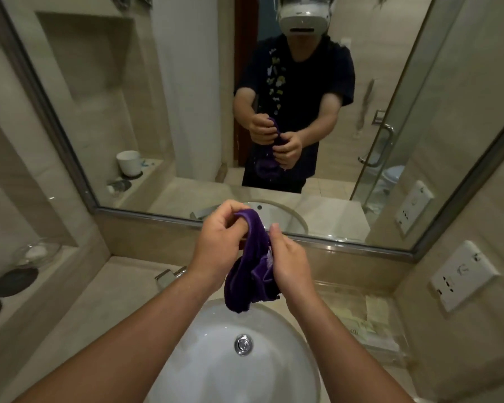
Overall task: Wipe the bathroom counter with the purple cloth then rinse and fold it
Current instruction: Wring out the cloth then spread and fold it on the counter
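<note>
The purple cloth [252, 274] hangs bunched and twisted above the back rim of the white sink [204, 359]. My left hand [218, 242] grips its upper end, fingers curled around the top fold. My right hand [288, 263] clasps the cloth's right side lower down, thumb raised. The cloth's loose lower end dangles over the basin. The beige counter [105, 301] surrounds the sink.
A chrome faucet [169, 276] stands behind the sink at the left. A side ledge on the left holds a glass dish [37, 253] and dark coasters [15, 282]. Clear packets [370, 324] lie on the counter at the right. A wall socket [463, 274] and the mirror [186, 112] are beyond.
</note>
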`<state>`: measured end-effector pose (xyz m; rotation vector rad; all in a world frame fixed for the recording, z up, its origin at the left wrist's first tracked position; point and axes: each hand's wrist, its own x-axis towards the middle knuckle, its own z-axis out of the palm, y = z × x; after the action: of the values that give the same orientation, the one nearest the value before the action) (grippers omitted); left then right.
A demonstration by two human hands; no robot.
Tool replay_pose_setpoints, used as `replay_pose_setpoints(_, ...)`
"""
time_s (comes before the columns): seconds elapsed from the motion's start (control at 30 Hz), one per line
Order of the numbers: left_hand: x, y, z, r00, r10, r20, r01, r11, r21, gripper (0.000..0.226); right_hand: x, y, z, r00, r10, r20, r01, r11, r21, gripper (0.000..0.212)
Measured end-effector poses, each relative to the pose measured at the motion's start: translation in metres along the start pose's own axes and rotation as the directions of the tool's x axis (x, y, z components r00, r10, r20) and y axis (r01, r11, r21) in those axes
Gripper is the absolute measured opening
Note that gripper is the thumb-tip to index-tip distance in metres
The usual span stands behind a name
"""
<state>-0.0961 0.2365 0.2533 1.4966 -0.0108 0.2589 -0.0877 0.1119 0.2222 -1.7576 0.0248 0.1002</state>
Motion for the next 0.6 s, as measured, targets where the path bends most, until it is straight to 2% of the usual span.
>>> replay_pose_setpoints(0.1, 0.006, 0.031, 0.001, 0.999, -0.015, -0.034, 0.011, 0.995, -0.095, 0.019, 0.002, -0.012, -0.011, 0.980, -0.175, 0.098, 0.184, 0.978, -0.094, 0.067)
replay_pose_setpoints(0.2, 0.014, 0.073, 0.000, 0.997, 0.065, -0.038, -0.070, 0.982, -0.173, 0.022, 0.005, -0.031, -0.025, 0.908, -0.375, 0.186, 0.414, 0.869, -0.272, 0.045)
replay_pose_setpoints(0.27, 0.017, 0.102, -0.004, 0.991, 0.129, -0.038, -0.134, 0.971, -0.199, 0.020, 0.004, -0.051, -0.029, 0.876, -0.431, 0.216, 0.482, 0.781, -0.397, 0.053)
replay_pose_setpoints(0.3, 0.018, 0.118, -0.007, 0.987, 0.158, -0.035, -0.162, 0.965, -0.205, 0.019, 0.001, -0.064, -0.028, 0.874, -0.429, 0.230, 0.486, 0.785, -0.383, 0.057)
replay_pose_setpoints(0.4, 0.017, 0.162, -0.013, 0.972, 0.233, -0.001, -0.226, 0.942, -0.248, 0.017, -0.012, -0.099, -0.017, 0.879, -0.309, 0.364, 0.378, 0.916, -0.133, 0.062)
replay_pose_setpoints(0.43, 0.016, 0.176, -0.015, 0.965, 0.261, 0.007, -0.251, 0.934, -0.254, 0.017, -0.015, -0.107, -0.011, 0.874, -0.291, 0.390, 0.335, 0.941, -0.049, 0.057)
replay_pose_setpoints(0.5, 0.014, 0.203, -0.023, 0.952, 0.307, 0.004, -0.298, 0.928, -0.225, 0.016, -0.019, -0.126, -0.001, 0.882, -0.329, 0.338, 0.312, 0.944, 0.105, 0.035)
replay_pose_setpoints(0.53, 0.014, 0.213, -0.030, 0.949, 0.313, -0.016, -0.310, 0.930, -0.198, 0.017, -0.020, -0.136, 0.000, 0.887, -0.359, 0.291, 0.337, 0.933, 0.126, 0.029)
replay_pose_setpoints(0.6, 0.012, 0.228, -0.053, 0.953, 0.292, -0.078, -0.301, 0.943, -0.139, 0.018, -0.021, -0.162, -0.002, 0.878, -0.430, 0.213, 0.431, 0.901, 0.045, 0.025)
